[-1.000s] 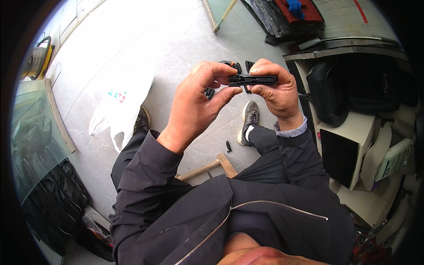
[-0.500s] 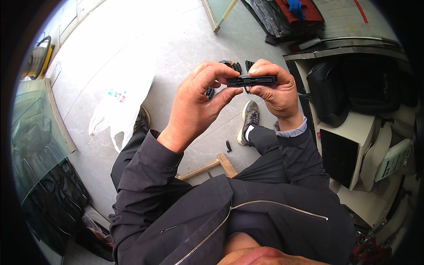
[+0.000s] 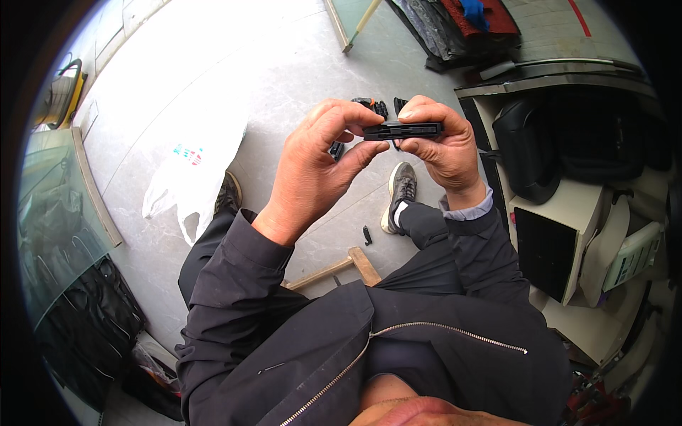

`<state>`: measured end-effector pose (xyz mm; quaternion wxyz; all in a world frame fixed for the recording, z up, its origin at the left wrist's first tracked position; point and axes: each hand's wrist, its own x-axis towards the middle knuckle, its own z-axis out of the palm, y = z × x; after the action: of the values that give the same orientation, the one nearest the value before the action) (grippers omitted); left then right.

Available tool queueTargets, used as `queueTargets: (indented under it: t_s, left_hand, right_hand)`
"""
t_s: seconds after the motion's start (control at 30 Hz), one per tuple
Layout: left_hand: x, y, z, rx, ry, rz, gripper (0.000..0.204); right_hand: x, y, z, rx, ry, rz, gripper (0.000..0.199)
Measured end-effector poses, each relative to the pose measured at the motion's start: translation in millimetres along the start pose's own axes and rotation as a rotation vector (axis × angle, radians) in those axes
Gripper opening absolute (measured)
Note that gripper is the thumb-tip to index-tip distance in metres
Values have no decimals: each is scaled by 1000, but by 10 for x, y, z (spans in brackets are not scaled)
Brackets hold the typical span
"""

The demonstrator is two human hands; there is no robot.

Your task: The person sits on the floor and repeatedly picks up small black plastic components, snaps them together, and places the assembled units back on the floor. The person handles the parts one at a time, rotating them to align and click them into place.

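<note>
A flat black plastic part with a slotted edge [image 3: 403,130] is held up between both hands, above the floor; its exact kind does not show. My left hand [image 3: 312,160] pinches its left end between thumb and fingers. At the right end, my right hand [image 3: 446,145] grips it with the thumb below and the fingers above. Several dark parts lie on the floor behind the hands, among them a black piece with an orange spot [image 3: 371,104]; the hands cover some of them. A small black piece [image 3: 367,235] rests on the floor nearer to me.
A white plastic bag [image 3: 181,181] lies left of my legs. Between my legs is a wooden frame [image 3: 334,271]. On the right stands a shelf unit holding a black bag [image 3: 526,149]. A glass panel [image 3: 71,184] stands at left, and dark stacked bags [image 3: 455,32] sit far right.
The black part has shifted very slightly to the left. Both hands keep their grip on it.
</note>
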<state>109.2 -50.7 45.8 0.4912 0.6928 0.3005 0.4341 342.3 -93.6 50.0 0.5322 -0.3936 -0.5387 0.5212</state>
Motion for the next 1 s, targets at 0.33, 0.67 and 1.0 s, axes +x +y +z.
queueTargets:
  t_s: [0.33,0.67,1.0]
  left_hand:
    - [-6,-12,23,-60,-15,-73,42]
    - [-14,-33,32,-50,15,-110,34]
    - [-19,-31,29,-56,-80,-295,31]
  right_hand:
    - [16,6,-5,-21,-25,-31,32]
    - [-1,-25,-7,-86,1,5,35]
    - [-5,-13,30,-12,74,52,35]
